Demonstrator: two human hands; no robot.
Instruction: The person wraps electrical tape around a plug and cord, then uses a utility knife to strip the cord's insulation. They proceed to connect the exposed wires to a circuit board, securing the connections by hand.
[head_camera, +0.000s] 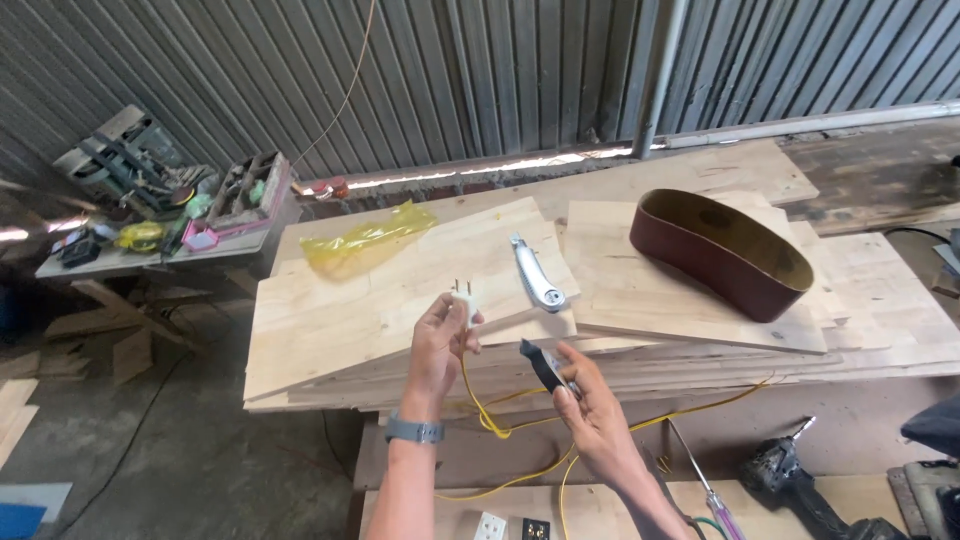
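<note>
left hand (437, 345) holds plug (464, 303); right hand (590, 405) — knife (545, 366)

A stack of pale wooden boards (400, 310) serves as the tabletop, carrying a crumpled yellow plastic bag (368, 238), a silver utility knife (538, 274) (lying at a slant near the middle) and a brown sanding belt loop (722, 252) standing on its edge.
</note>
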